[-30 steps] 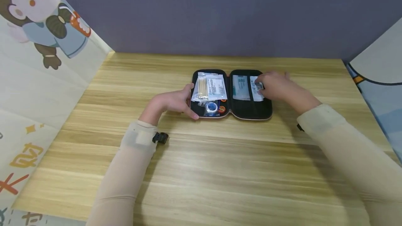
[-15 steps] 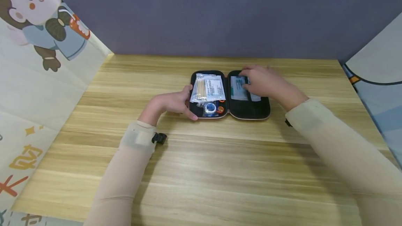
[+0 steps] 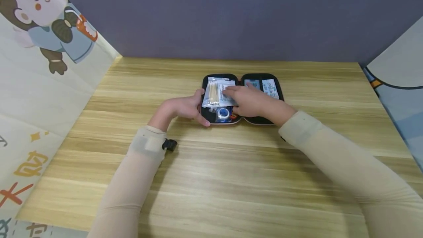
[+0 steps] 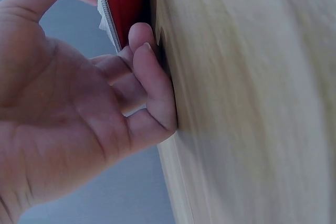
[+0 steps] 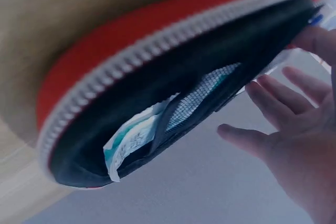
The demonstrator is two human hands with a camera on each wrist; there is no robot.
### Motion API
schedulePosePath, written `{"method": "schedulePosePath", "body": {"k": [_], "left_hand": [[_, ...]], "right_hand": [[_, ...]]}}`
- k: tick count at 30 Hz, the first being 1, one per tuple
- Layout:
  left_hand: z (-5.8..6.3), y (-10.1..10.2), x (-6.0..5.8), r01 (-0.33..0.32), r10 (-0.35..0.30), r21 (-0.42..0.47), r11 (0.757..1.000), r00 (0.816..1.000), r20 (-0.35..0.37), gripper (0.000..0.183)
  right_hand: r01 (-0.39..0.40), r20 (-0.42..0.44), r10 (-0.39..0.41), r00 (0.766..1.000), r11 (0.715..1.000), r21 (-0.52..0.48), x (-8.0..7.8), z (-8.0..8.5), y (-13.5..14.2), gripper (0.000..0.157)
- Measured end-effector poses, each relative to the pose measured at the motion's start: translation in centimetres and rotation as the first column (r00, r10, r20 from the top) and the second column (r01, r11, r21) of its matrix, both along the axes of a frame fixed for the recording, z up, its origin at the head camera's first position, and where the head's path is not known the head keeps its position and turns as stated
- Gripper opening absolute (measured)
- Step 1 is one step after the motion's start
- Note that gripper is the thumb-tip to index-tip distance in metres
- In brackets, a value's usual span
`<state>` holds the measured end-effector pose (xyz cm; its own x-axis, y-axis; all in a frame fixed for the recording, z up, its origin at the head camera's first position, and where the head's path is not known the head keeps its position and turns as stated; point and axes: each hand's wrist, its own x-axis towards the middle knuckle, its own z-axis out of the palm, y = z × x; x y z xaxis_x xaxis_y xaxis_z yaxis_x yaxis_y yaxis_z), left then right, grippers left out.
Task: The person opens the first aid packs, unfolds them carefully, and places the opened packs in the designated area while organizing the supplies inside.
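Note:
A small zipped case (image 3: 259,119), red outside and black inside, lies unfolded on the table. My left hand (image 3: 183,107) grips its left edge, thumb at the near corner; curled fingers (image 4: 157,85) show beside the red side in the left wrist view. My right hand (image 3: 252,101) reaches across the hinge, its loosely spread fingers over a white printed packet (image 3: 228,100). Next to that packet is a clear bag of cotton swabs (image 3: 213,93). Below them sits a wrapped roll (image 3: 223,113) with blue on it. A strap holds white packets (image 5: 134,135) in the right half.
The wooden table (image 3: 211,179) stretches toward me and to both sides. A dark blue-grey panel (image 3: 211,17) stands behind it. Printed sheets with cartoon figures (image 3: 43,21) hang at the left and right.
My right hand has moved left, from the packets in the right half, past the strap, to over the left half's packets. My left hand has stayed at the case's left edge.

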<state>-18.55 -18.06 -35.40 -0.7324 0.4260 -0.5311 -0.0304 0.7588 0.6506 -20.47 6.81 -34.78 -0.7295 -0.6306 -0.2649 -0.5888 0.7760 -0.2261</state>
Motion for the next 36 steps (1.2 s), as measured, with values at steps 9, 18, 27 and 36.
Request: {"method": "schedulePosePath", "body": {"k": [9,18,27,36], "left_hand": [[0.2,0.1,0.0,-0.002,0.002,-0.002,1.000,1.000,0.008,0.143],[0.1,0.1,-0.1,-0.007,0.007,0.006,1.000,1.000,0.002,0.143],[0.1,0.2,0.0,-0.001,0.001,0.004,1.000,1.000,-0.004,0.146],[0.1,0.1,-0.1,0.002,-0.002,0.006,1.000,1.000,0.003,0.146]], "right_hand": [[-0.054,-0.037,0.049,0.998,0.989,-0.138,0.1,-0.1,0.6,0.050],[-0.031,-0.285,-0.070,0.956,0.941,-0.337,0.1,1.1,2.0,0.029],[0.290,-0.125,-0.432,0.893,0.766,-0.574,1.2,4.0,8.4,0.032],[0.603,0.195,-0.593,0.781,0.637,-0.481,3.3,3.1,15.0,0.051]]}}
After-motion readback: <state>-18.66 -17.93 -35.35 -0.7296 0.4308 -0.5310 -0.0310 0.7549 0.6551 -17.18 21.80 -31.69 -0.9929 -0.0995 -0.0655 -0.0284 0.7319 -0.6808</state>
